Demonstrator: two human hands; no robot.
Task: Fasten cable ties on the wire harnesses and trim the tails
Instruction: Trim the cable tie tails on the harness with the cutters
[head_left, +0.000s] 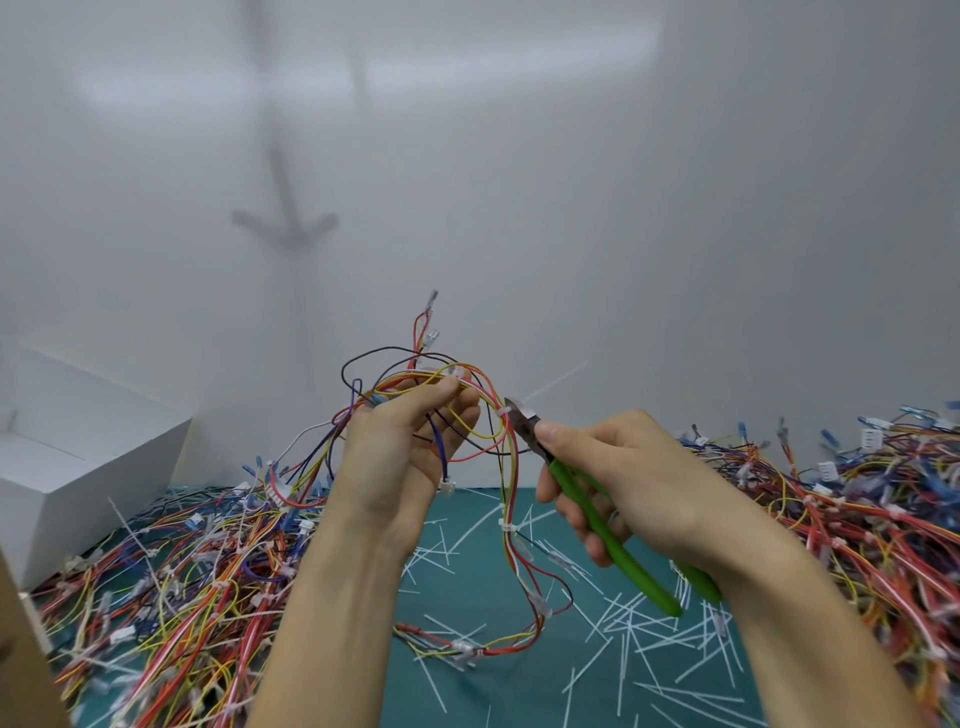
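Note:
My left hand (410, 441) grips a wire harness (506, 467) of red, yellow, black and blue wires, lifted above the table; its lower part trails down to the mat. My right hand (623, 478) holds green-handled cutters (597, 514). The cutter jaws sit at a white cable tie (503, 412) on the harness, and the tie's long tail (556, 382) sticks out up and to the right. Further white ties sit lower on the same harness.
A teal mat (519, 686) is strewn with several cut white tie tails. Heaps of harnesses lie at left (171, 582) and right (857, 509). A white box (78, 457) stands at the far left, against a white wall.

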